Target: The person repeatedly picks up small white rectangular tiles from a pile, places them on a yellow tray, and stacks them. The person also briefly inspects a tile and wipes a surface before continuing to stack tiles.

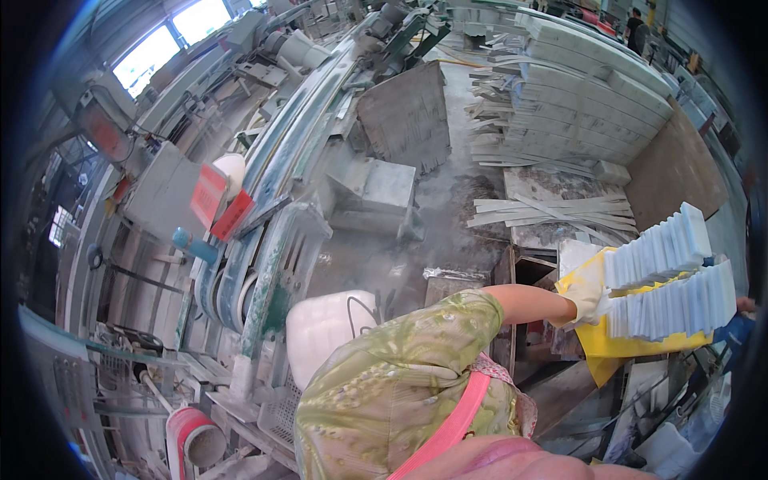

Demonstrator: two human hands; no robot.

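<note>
From the lower middle my left arm reaches to the right, in a short patterned green sleeve. My left hand (588, 302) wears a cream glove and rests against the left end of two rows of thin white stone tiles (668, 312). The tiles stand on edge, packed side by side, over a yellow sheet (594, 340) that hangs down in front. How the glove's fingers close is not clear. My right hand does not show plainly. A small skin-coloured patch (746, 306) sits beyond the tiles at the right rim, beside something blue; whose it is cannot be made out.
Behind the tiles rises a tall stack of pale slabs (584, 104), with loose thin strips (552, 210) before it. A dusty conveyor machine (268, 160) runs along the left. Near my arm stands a white plastic container (328, 328). A person in dark clothing (634, 32) is far off.
</note>
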